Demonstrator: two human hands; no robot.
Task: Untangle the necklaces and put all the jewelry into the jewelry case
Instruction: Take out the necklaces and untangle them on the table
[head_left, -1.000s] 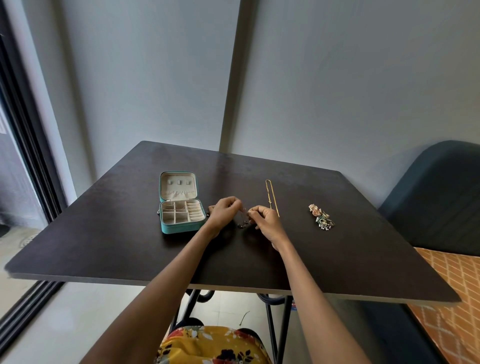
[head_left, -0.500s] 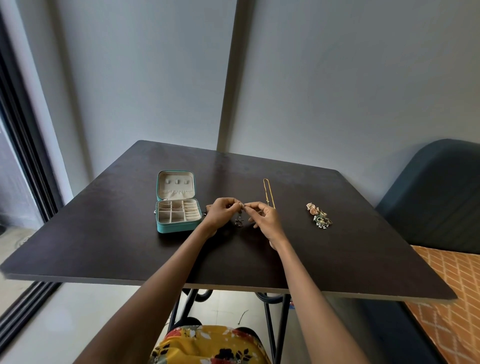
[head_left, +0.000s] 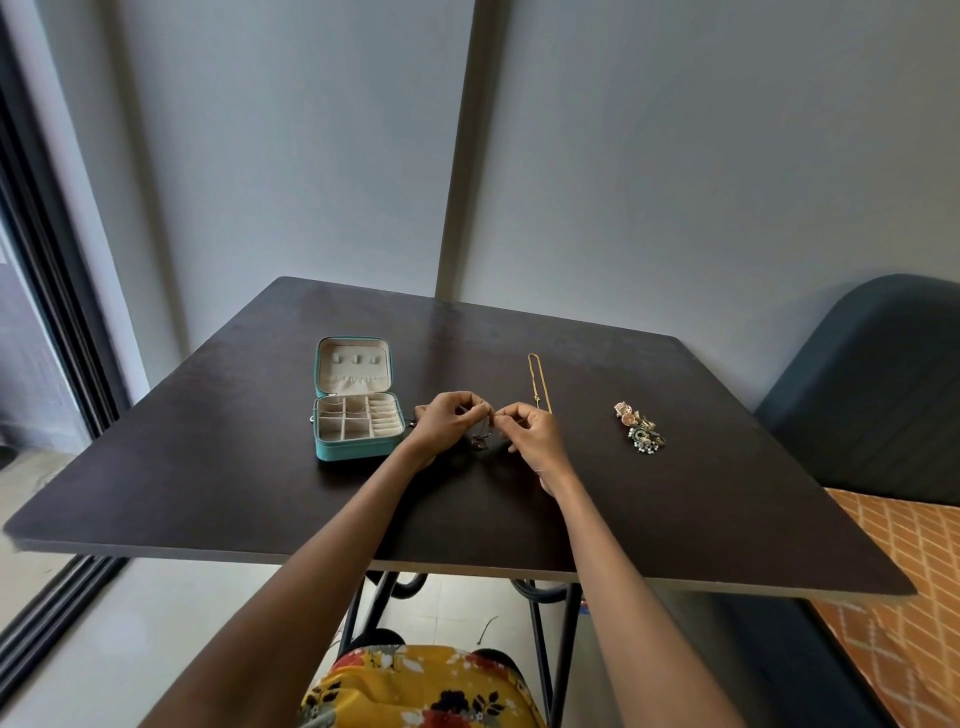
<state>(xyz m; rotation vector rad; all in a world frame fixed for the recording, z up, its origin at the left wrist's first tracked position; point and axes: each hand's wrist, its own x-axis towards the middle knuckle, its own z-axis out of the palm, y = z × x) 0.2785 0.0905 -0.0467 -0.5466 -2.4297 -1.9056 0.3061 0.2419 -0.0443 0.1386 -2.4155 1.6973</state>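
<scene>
Both hands have drawn closer together than a second ago, and the dark tangle that lay on the table between them now hangs from their fingertips; case, gold chain and jewelry pile have kept their places.

At the left, the teal jewelry case (head_left: 358, 415) lies open on the dark table (head_left: 208, 467), lid tipped back toward the wall, beige compartments facing up; a thin chain seems to lie across its far compartments. Just right of it, the left hand (head_left: 447, 423) has its grip pinched on a thin dark necklace (head_left: 480, 439), whose bunched strands dangle down to the table. The right hand (head_left: 530, 431) pinches the same necklace, fingertips nearly touching the left's. Beyond the right hand, a gold necklace (head_left: 535, 382) lies straight, its long axis running away toward the wall, folded end far. Farther right sits a small jewelry pile (head_left: 639, 428) of pink, green and pearly pieces.
</scene>
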